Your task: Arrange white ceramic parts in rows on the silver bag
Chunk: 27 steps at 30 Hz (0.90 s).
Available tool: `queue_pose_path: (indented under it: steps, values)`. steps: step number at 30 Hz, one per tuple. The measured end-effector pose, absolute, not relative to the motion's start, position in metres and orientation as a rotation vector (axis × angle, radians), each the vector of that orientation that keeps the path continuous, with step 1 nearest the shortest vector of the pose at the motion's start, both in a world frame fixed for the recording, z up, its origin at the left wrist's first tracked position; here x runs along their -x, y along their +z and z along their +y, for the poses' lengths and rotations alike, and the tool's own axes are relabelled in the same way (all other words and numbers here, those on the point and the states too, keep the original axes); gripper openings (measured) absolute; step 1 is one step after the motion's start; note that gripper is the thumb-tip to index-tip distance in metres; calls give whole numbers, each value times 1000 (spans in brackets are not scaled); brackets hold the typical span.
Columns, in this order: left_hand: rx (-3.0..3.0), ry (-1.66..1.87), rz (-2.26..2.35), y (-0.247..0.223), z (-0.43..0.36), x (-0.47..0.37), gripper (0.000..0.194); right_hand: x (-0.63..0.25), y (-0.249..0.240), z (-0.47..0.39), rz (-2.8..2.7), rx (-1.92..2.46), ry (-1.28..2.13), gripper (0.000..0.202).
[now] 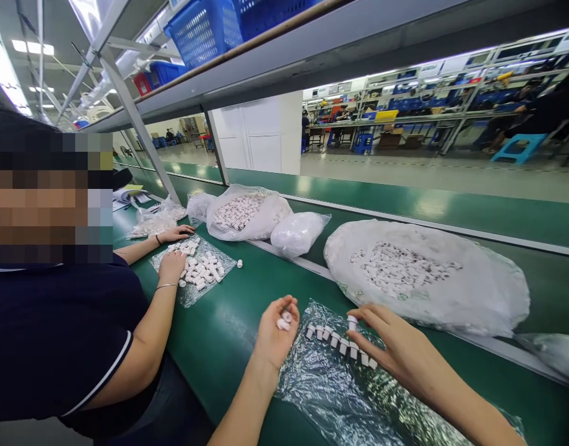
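Note:
My left hand (275, 334) is cupped palm-up over the green bench, holding a few small white cylindrical parts (284, 320). My right hand (395, 350) pinches one small white part (352, 322) at its fingertips, just above a row of the same white parts (342, 345) lined up on a clear plastic sheet (330, 390). A big open plastic bag (474, 297) heaped with more such parts lies just beyond my right hand.
A co-worker in a dark shirt sits at my left, both hands (173, 263) on white parts spread over another clear sheet (195, 291). More bags of parts (247, 214) lie farther along the green bench (228, 334). Blue baskets (203, 28) sit on the overhead shelf.

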<state>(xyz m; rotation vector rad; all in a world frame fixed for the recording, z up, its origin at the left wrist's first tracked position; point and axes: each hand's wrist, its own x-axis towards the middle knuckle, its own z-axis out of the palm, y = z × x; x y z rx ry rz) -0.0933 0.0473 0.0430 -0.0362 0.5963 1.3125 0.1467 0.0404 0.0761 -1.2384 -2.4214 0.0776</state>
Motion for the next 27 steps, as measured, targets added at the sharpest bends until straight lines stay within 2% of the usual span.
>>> queue_pose_path:
  steps: [3,7,14,16,20,24,27]
  values:
    - [140,1448,656,43,52,102,14,-144,71,37,-2511,1229,95,22]
    - [173,1463,680,43,51,103,14,-118,56,25,-2604,1160,103,17]
    - [96,1425,685,43,48,94,19,-93,28,21,-2656,1123,44,25]
    - [71,1390,687,44,46,92,18,-94,30,21,-2629,1124,43,26]
    - [29,1327,689,45,42,89,17,-108,53,25,-2532,1131,112,18]
    - [3,1259,672,43,41,87,18,-154,80,61,-2323,1414,223,30]
    - [7,1239,675,40,41,85,17,-199,87,114,-2278,1884,-25,35]
